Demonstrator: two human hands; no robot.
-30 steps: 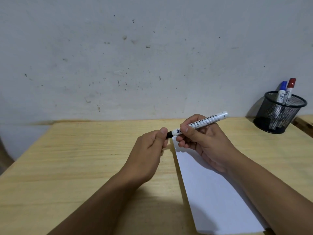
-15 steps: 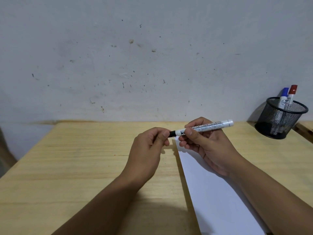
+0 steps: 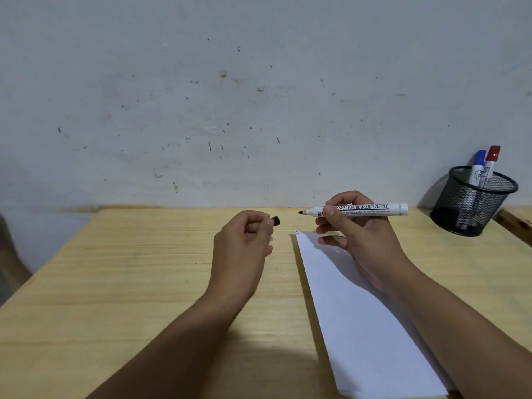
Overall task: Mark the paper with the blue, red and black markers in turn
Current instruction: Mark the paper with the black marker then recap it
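My right hand (image 3: 359,237) holds the black marker (image 3: 371,209) level above the far end of the white paper (image 3: 357,312), its bare black tip pointing left. My left hand (image 3: 244,249) pinches the marker's black cap (image 3: 275,220), a short gap to the left of the tip. Small marks show at the paper's far left corner (image 3: 297,232). The blue marker (image 3: 477,171) and the red marker (image 3: 490,165) stand capped in the black mesh cup (image 3: 472,208) at the far right.
The wooden table (image 3: 129,283) runs up to a grey speckled wall (image 3: 230,96). A second wooden surface (image 3: 518,223) adjoins at the far right behind the cup. The paper lies slanted, reaching the table's near edge.
My left hand has pulled the cap off the black marker and drawn it left. The right hand has shifted the marker slightly right, baring the tip.
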